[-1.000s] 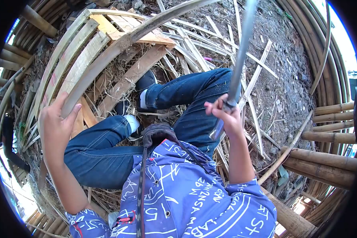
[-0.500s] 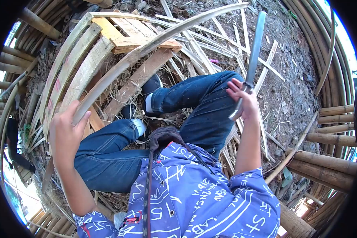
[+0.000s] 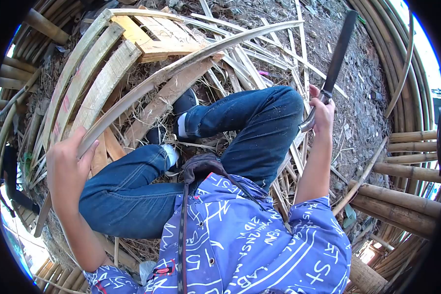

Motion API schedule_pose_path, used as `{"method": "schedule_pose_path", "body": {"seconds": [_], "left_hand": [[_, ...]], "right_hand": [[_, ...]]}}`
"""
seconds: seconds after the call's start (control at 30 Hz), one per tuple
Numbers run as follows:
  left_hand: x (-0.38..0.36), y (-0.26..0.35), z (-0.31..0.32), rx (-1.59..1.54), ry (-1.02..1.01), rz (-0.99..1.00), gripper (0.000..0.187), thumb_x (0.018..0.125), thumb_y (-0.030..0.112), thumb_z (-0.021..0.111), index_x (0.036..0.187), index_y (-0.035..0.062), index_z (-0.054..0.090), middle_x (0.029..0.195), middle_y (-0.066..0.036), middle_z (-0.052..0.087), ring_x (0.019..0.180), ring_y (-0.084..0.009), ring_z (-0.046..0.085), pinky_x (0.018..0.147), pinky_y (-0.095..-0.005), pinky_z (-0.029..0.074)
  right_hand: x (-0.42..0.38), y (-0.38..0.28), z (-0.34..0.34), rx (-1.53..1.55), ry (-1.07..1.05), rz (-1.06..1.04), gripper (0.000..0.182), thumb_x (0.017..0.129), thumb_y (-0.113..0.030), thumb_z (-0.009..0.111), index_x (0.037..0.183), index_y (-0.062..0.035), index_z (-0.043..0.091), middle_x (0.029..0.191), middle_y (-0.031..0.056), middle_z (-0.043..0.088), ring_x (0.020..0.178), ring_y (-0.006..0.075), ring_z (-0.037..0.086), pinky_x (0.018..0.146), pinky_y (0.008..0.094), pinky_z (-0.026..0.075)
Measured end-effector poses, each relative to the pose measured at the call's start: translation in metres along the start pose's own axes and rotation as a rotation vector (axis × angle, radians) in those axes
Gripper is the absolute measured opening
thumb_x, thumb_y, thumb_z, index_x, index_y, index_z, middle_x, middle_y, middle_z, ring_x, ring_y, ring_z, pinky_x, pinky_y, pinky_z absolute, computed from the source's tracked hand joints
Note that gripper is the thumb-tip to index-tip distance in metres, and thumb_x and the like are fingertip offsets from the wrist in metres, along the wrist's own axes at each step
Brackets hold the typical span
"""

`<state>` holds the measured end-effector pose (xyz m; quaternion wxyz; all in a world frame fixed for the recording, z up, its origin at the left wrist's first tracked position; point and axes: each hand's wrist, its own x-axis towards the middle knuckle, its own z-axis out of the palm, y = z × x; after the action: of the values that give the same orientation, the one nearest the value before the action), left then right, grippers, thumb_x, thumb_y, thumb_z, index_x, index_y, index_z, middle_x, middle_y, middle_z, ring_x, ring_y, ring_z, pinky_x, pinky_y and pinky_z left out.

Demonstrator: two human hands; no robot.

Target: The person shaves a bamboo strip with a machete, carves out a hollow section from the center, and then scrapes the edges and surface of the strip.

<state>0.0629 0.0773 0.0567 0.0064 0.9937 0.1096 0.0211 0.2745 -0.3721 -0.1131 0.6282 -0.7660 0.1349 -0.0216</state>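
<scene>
A long, curved bamboo strip (image 3: 181, 63) runs diagonally from beside my left hip to the ground beyond my knees. Near its lower end, my left hand (image 3: 67, 166) is closed round it, thumb on top. Off to the right, my right hand (image 3: 323, 115) grips the handle of a machete (image 3: 340, 56). The dark, straight blade points up and away, apart from the strip. The handle's rear end sticks out below my palm, by my right knee. Part of my left fingers is hidden behind the back of the hand.
A slatted wooden crate (image 3: 90, 83) stands beyond my left leg, with a wooden plank (image 3: 169, 98) beside it. Several thin split strips (image 3: 250, 68) litter the dirt ground (image 3: 357, 117). Stacked bamboo poles (image 3: 402, 203) line the right side, and more poles (image 3: 46, 27) are at upper left.
My right hand has swung the machete outward to the right, its blade turned, and its fingers have closed more round the handle. My left hand and the strip have shifted slightly left and down.
</scene>
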Motion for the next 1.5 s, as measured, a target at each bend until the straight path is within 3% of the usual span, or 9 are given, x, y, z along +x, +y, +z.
{"method": "schedule_pose_path", "body": {"seconds": [0.13, 0.23, 0.37, 0.57, 0.9, 0.97, 1.03, 1.23, 1.5], "left_hand": [[0.003, -0.005, 0.0, 0.029, -0.02, 0.048, 0.021, 0.078, 0.016, 0.069, 0.089, 0.0002, 0.06, 0.073, -0.022, 0.06, 0.069, -0.039, 0.059, 0.062, -0.0444, 0.043], [0.007, -0.008, -0.001, -0.038, -0.034, 0.075, 0.02, 0.079, 0.016, 0.068, 0.087, 0.0012, 0.059, 0.072, -0.021, 0.06, 0.069, -0.038, 0.059, 0.061, -0.0443, 0.043], [0.01, -0.017, 0.001, -0.103, -0.006, 0.203, 0.021, 0.078, 0.018, 0.069, 0.09, 0.004, 0.059, 0.072, -0.017, 0.061, 0.068, -0.0351, 0.06, 0.06, -0.043, 0.045], [0.024, -0.016, 0.001, -0.126, -0.051, 0.221, 0.019, 0.078, 0.022, 0.068, 0.082, 0.0056, 0.059, 0.068, -0.014, 0.059, 0.066, -0.0331, 0.06, 0.058, -0.041, 0.045], [0.019, -0.021, 0.012, -0.214, 0.044, 0.287, 0.035, 0.082, 0.038, 0.064, 0.074, 0.0052, 0.057, 0.062, -0.013, 0.056, 0.061, -0.0318, 0.057, 0.055, -0.0404, 0.043], [0.017, -0.021, 0.01, -0.2, 0.026, 0.301, 0.035, 0.083, 0.039, 0.064, 0.073, 0.0054, 0.056, 0.06, -0.013, 0.055, 0.06, -0.0317, 0.057, 0.054, -0.0401, 0.042], [0.015, -0.023, 0.008, -0.186, 0.004, 0.328, 0.036, 0.083, 0.039, 0.063, 0.072, 0.0056, 0.056, 0.059, -0.013, 0.054, 0.058, -0.0315, 0.056, 0.053, -0.0398, 0.042], [0.005, -0.034, 0.017, -0.277, -0.141, 0.434, 0.043, 0.088, 0.045, 0.057, 0.065, 0.008, 0.056, 0.052, -0.012, 0.051, 0.05, -0.0298, 0.054, 0.05, -0.0397, 0.04], [-0.013, -0.068, -0.005, -0.517, -0.585, 0.103, 0.037, 0.084, 0.031, 0.066, 0.06, 0.0039, 0.064, 0.045, -0.007, 0.05, 0.04, -0.0184, 0.05, 0.044, -0.0298, 0.038]], "right_hand": [[-0.025, -0.008, 0.006, 0.536, -0.395, 0.207, 0.017, 0.068, 0.009, 0.046, 0.079, -0.004, 0.045, 0.113, 0.0254, 0.06, 0.112, 0.0381, 0.057, 0.091, 0.0511, 0.051], [-0.021, 0.013, -0.001, 0.363, -0.262, 0.231, 0.033, 0.068, 0.005, 0.048, 0.099, 0.0028, 0.058, 0.111, 0.0228, 0.06, 0.107, 0.0304, 0.06, 0.089, 0.0431, 0.051], [-0.008, 0.026, -0.028, -0.387, 0.016, 0.073, 0.042, 0.067, 0.001, 0.054, 0.109, 0.0091, 0.059, 0.107, 0.0157, 0.062, 0.102, 0.0197, 0.06, 0.082, 0.0306, 0.047], [-0.034, 0.002, 0.007, 0.064, 0.019, 0.03, 0.045, 0.07, 0.007, 0.047, 0.114, 0.0099, 0.056, 0.113, 0.0188, 0.061, 0.105, 0.0268, 0.06, 0.092, 0.0332, 0.047], [-0.062, -0.097, 0.051, 0.038, -0.191, -0.437, 0.036, 0.069, 0.0, 0.053, 0.104, 0.0031, 0.058, 0.126, 0.0184, 0.054, 0.123, 0.0282, 0.049, 0.1, 0.037, 0.041], [-0.073, -0.113, 0.058, -0.057, -0.27, -0.544, 0.032, 0.07, 0.006, 0.056, 0.101, -0.0004, 0.059, 0.117, 0.0153, 0.057, 0.102, 0.0144, 0.057, 0.089, 0.0296, 0.045], [-0.084, -0.129, 0.06, -0.048, -0.396, -0.438, 0.026, 0.076, -0.002, 0.065, 0.102, -0.0021, 0.061, 0.077, -0.0029, 0.052, 0.062, 0.0005, 0.038, 0.057, 0.0166, 0.031], [-0.101, -0.123, 0.052, -0.435, -0.407, -0.336, 0.021, 0.076, -0.006, 0.067, 0.092, 0.0044, 0.058, 0.08, 0.004, 0.052, 0.071, 0.0105, 0.046, 0.064, 0.0251, 0.039], [-0.099, -0.09, 0.01, -0.36, -0.402, -0.181, 0.017, 0.075, -0.011, 0.071, 0.085, 0.001, 0.063, 0.069, -0.0002, 0.058, 0.064, 0.0073, 0.05, 0.061, 0.0241, 0.042]]}}
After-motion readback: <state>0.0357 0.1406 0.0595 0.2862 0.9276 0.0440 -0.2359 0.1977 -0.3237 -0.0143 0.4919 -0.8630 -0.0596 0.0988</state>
